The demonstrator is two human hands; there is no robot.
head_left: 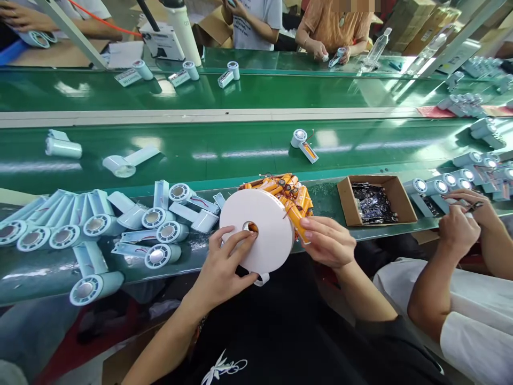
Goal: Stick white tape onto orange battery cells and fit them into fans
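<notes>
In the head view, a white roll of tape [276, 230] stands tilted at the bench's front edge, a short strip hanging loose at its bottom. My left hand [226, 259] grips this roll, with fingertips at its centre hole and the thumb low by the loose strip. My right hand [331, 240] pinches an orange cylindrical battery [294, 216] beside the roll's right side. Behind the roll lies a pile of orange batteries [276, 184] with thin wires, partly hidden by it.
Light-blue fan housings [160, 255] crowd the bench at left. A cardboard box [344, 200] of small circuit boards stands right of the batteries. Housings lie on the green conveyor [224, 144]. A co-worker's hands [460, 224] work at right; other people stand across the line.
</notes>
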